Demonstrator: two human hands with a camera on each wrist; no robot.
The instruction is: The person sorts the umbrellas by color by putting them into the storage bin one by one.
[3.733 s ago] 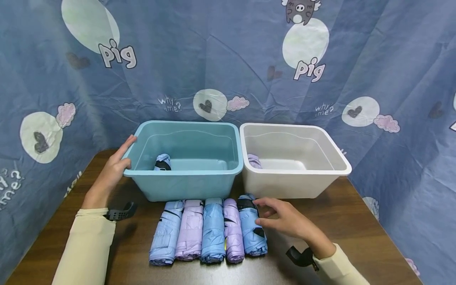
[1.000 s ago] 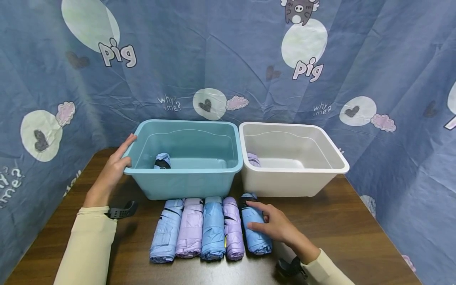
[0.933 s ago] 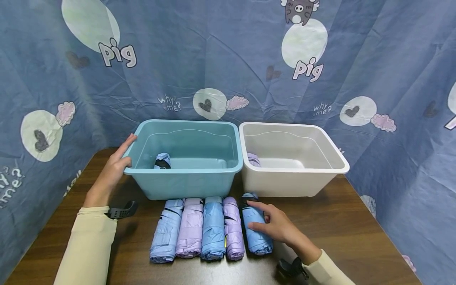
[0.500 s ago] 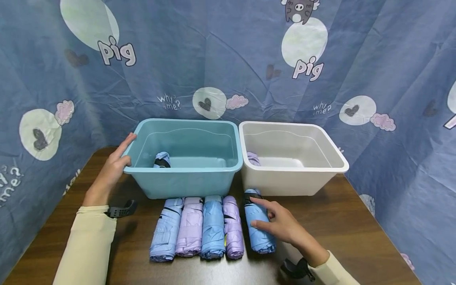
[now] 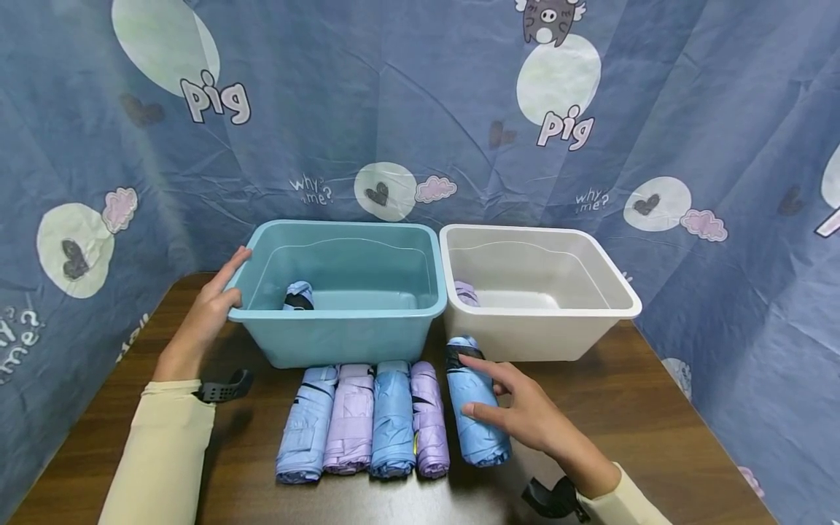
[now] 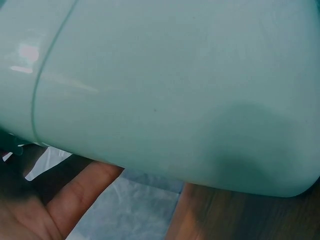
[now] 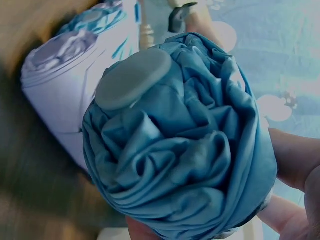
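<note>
Fingers [image 5: 492, 370] of the right hand [image 5: 534, 415] grip a rolled blue bundle [image 5: 477, 415], thumb and index fingertips showing on its upper surface. It is just in front of the white tub [image 5: 525, 339], its black-banded far end overlapping that tub's front wall in the head view; whether its near end touches the worktop [image 5: 656, 437], I cannot tell. Seen from the right wrist, the near end is a swirl of crumpled cloth with a pale oval piece at its edge.

Left of it, across a narrow gap, four more rolls lie side by side: a light blue roll [image 5: 305, 426], a lilac roll [image 5: 351, 423], a mid-blue roll [image 5: 392, 423] and a slimmer lilac roll [image 5: 429, 423].

With fingers extended, the left hand [image 5: 203, 313] touches the left edge of the teal tub [image 5: 341, 343]. Inside that tub sits a black-banded blue roll [image 5: 300, 292]; inside the white one, a purple roll [image 5: 467, 294]. Behind hangs a blue printed curtain [image 5: 459, 95].
</note>
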